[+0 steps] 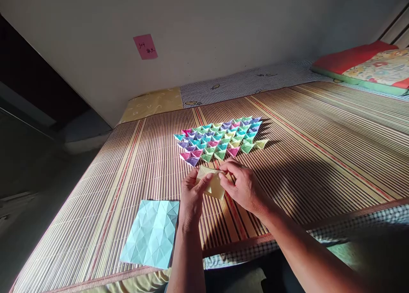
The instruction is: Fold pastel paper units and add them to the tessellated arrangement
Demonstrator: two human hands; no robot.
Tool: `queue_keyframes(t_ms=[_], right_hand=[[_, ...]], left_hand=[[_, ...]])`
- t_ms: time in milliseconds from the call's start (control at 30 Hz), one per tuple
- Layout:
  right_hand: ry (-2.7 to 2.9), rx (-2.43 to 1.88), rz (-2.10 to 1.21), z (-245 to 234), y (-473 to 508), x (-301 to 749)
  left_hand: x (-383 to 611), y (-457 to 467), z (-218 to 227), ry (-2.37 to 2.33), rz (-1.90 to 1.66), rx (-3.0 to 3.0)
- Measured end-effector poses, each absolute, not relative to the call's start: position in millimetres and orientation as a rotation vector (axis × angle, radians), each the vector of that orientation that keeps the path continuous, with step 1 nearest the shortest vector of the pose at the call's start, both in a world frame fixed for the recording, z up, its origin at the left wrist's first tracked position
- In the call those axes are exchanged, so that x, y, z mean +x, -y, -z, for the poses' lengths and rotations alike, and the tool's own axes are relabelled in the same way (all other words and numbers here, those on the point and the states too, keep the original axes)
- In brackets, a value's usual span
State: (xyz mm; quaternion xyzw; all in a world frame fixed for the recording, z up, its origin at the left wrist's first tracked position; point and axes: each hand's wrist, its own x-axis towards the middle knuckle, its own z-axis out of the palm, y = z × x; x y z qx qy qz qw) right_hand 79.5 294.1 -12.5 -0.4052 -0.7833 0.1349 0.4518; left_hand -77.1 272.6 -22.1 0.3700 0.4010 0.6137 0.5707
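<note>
The left hand [192,195] and right hand [244,185] both pinch the yellow paper [217,189] between them. Folding seems in hand; the next move calls for a steady left grip. Paper boats [220,140] sit just beyond the grip.

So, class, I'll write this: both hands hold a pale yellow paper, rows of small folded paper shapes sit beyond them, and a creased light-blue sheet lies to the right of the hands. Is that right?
Not quite: the creased light-blue sheet lies to the left of the hands, as the head view shows. The left hand and right hand do hold the pale yellow paper, with the small folded paper shapes beyond.
</note>
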Motion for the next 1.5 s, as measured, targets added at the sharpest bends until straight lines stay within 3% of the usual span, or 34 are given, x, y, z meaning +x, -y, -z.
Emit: queue_keyframes(t_ms=[267,600,867,1367,1500], right_hand=[[2.021,-1.2,-0.127,19.9,-292.7,77.9],[1.749,-1.117,-0.803,3.3,-294.0,88.4],[1.799,-1.068,-0.798,12.1,-296.9,85.2],[1.52,-0.995,-1.094,19.9,-293.7,69.9],[1.486,-1.043,-0.97,21.4,-295.7,69.7]], left_hand=[[-76.2,-272.3,19.9,-0.934,-1.35,0.789],[-74.6,-274.1,14.7,-0.988,-1.404,0.638],[-71.9,-273.9,18.7,-0.956,-1.409,0.649],[-64.2,-276.8,21.0,-1.03,-1.551,0.671],[-65.7,-274.7,20.1,-1.067,-1.58,0.757]])
